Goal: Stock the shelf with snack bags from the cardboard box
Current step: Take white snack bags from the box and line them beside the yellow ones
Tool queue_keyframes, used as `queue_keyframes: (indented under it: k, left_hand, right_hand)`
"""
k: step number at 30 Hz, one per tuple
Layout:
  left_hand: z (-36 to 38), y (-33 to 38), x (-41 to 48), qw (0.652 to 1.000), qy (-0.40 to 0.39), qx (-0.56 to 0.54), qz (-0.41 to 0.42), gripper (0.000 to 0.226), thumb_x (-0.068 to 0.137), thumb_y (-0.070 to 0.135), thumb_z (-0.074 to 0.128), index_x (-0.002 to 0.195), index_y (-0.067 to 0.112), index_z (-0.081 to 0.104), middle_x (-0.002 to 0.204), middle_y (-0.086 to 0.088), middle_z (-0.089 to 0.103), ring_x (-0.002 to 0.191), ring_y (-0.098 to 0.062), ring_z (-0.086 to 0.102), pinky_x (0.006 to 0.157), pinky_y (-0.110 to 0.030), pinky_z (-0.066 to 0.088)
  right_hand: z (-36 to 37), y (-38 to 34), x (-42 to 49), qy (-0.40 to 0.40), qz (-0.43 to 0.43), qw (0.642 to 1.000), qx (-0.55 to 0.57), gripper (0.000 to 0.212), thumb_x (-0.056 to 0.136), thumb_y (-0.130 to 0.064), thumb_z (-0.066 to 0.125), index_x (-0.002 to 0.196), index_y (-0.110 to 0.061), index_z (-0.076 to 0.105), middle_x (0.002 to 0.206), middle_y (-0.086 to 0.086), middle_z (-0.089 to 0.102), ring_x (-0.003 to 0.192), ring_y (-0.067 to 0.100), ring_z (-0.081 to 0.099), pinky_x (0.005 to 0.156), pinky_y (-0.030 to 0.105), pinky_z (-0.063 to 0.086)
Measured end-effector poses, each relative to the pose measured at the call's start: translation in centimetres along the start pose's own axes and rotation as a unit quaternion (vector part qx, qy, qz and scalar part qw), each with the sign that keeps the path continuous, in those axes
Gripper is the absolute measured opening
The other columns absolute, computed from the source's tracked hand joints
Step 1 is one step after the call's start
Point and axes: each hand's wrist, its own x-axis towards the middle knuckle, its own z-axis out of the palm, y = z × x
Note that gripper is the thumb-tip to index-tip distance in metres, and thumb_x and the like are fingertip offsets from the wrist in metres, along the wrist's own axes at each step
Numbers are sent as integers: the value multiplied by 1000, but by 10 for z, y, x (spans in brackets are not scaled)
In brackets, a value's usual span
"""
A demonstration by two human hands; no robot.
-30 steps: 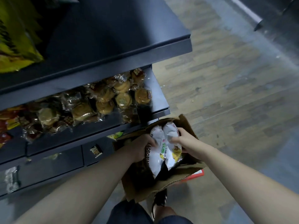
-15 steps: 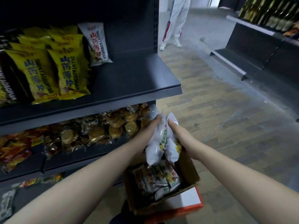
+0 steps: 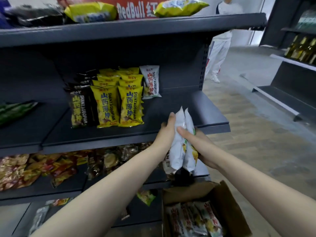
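Observation:
I hold a bunch of white snack bags (image 3: 181,142) upright between both hands, just in front of the edge of the dark middle shelf (image 3: 188,106). My left hand (image 3: 166,132) grips the bunch from the left and my right hand (image 3: 196,144) from the right, thumb across the front. On that shelf one white bag (image 3: 150,82) stands beside rows of yellow bags (image 3: 118,103) and black bags (image 3: 80,106). The open cardboard box (image 3: 229,207) sits low at the right with several more white bags (image 3: 191,219) inside.
The lower shelf (image 3: 68,189) carries clear-wrapped pastries (image 3: 109,161) and red and yellow packs. The top shelf (image 3: 136,26) has yellow bags. A person in white trousers (image 3: 217,55) stands past the shelf end. Another shelving unit with bottles (image 3: 302,48) lines the right across a wooden floor.
Both hands have lifted the white bags out of the box and up to the level of the middle shelf. My view has tilted up from the box to the shelves.

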Motion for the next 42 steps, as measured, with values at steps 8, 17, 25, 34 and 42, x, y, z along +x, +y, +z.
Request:
queue_keyframes:
  k: [8,17,25,34,42]
  left_hand:
    - [-50,53,-1,991,-92,-51,80,44,93,35,54,125,5,55,112,-9,69,100,-21,67,87,-31,54]
    - [-85,60,2,961,-213,167,56,52,81,58,61,127,51,37,125,19,57,111,-10,59,88,-42,56]
    - [-80,55,80,962,-81,197,170,90,72,17,79,141,25,22,122,13,49,109,-4,49,87,-17,41]
    - [-34,40,156,908,153,297,252,108,70,33,77,149,21,3,123,-9,39,116,-25,40,94,-36,39]
    - [-30,40,218,915,210,267,218,84,83,14,65,147,12,10,134,-18,43,126,-34,39,106,-44,34]
  right_hand:
    - [18,-33,35,-37,57,953,295,48,88,-48,58,124,-17,63,118,13,69,103,28,69,85,41,54]
    - [37,-52,90,102,-21,992,72,45,82,-43,69,115,-13,65,97,8,76,89,24,73,87,43,56]
    - [14,-73,135,193,-133,961,-149,51,83,-35,69,127,-15,53,115,-3,65,103,15,63,80,27,49]
    - [-14,-83,197,150,-115,962,-195,61,78,-45,70,127,-14,52,114,1,66,99,17,66,81,33,55]
    - [-1,-75,253,120,-133,967,-179,68,81,-30,73,137,-12,39,120,-5,60,104,8,60,74,16,47]
